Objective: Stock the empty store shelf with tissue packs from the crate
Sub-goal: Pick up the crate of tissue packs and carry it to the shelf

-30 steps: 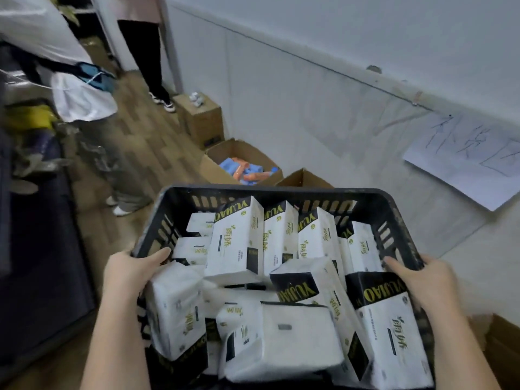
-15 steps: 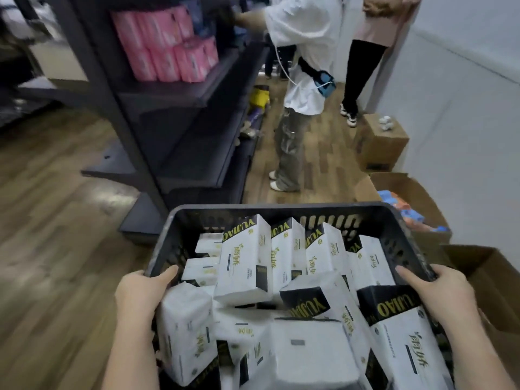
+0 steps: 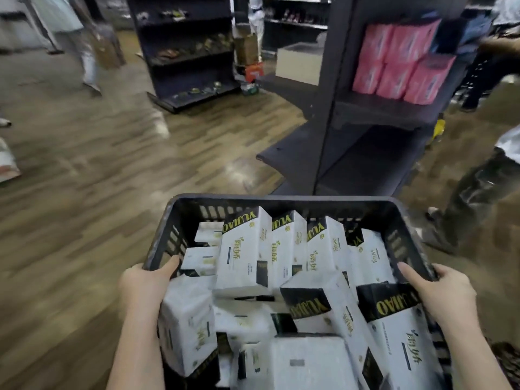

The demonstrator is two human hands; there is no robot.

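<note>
The white tissue packs with black and yellow ends (image 3: pixel 244 254) are sitting piled in the black plastic crate with slotted walls (image 3: pixel 281 202); some are standing up near the far wall, and others are lying loose and tilted near the close edge; the crate is being held up above the brown wood floor (image 3: pixel 84 206). The left hand (image 3: pixel 143 285) is wrapping around the crate's left rim, thumb inside, and the right hand (image 3: pixel 441 288) is gripping the right rim the same way; both are closed on the crate. Just past the far edge, the dark metal store shelf unit (image 3: pixel 365 136) is showing bare lower boards, while pink packs (image 3: pixel 399 60) are filling its upper board at the right.

To do this step well, I think the crate should be staying level, so the top packs are not sliding out; both hands should be holding tight; the crate should be set down close to the bare boards; another person's legs (image 3: pixel 472 198) are standing near the right side, so going slowly is wise.
</note>
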